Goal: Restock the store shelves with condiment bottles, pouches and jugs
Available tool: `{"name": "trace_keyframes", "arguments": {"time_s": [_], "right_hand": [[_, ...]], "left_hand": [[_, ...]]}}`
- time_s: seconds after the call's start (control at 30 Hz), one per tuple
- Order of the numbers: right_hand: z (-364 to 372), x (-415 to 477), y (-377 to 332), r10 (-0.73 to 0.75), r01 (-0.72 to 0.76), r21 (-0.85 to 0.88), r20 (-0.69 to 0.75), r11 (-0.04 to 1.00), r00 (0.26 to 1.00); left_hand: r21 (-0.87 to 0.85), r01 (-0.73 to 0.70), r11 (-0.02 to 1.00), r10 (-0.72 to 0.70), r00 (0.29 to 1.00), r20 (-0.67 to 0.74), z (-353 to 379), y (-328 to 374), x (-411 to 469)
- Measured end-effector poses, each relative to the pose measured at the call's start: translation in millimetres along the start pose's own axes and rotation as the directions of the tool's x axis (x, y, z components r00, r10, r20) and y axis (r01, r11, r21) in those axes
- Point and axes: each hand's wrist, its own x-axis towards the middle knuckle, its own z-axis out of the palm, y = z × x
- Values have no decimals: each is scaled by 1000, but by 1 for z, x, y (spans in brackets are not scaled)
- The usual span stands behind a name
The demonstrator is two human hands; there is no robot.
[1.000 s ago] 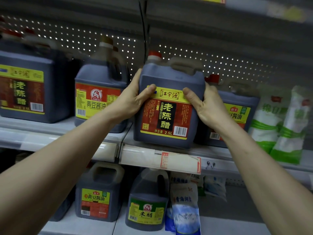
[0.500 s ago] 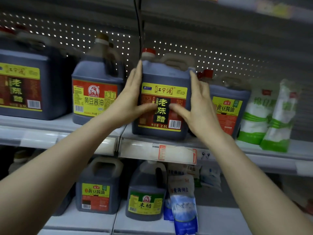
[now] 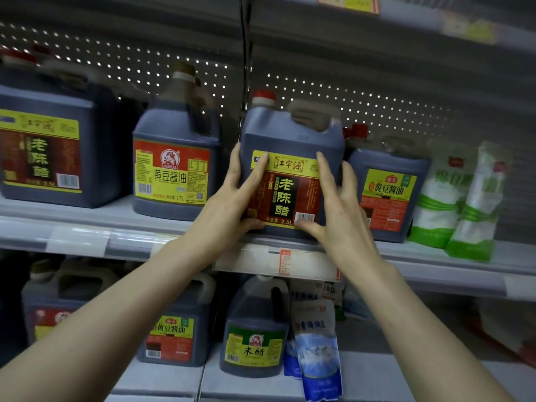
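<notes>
Dark vinegar jug (image 3: pixel 290 175): squarish, red cap, moulded top handle, yellow-red-black label marked 2.5L, facing out. Stands upright near the front edge of the upper shelf (image 3: pixel 116 216), between red-label soy jug (image 3: pixel 174 169) and yellow-label soy jug (image 3: pixel 388 195).

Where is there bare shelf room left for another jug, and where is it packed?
Most room: the lower shelf, bare right of the blue-white pouch. Upper shelf: only a narrow gap between the left vinegar jug and the red-label soy jug. Crowded from the middle vinegar jug past the yellow-label soy jug to the green-white pouches.
</notes>
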Motion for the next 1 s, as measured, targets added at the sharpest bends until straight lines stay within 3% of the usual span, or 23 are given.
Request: {"name": "trace_keyframes", "arguments": {"time_s": [0.3,1.0], "right_hand": [[6,8,-1,38,-39,-34,-28,999,999],[18,21,6,108,-99,-110,87,989,990]], "left_hand": [[55,83,995,-82,996,-16,2,0,9],[116,177,977,-185,981,61,15,-3,27]]}}
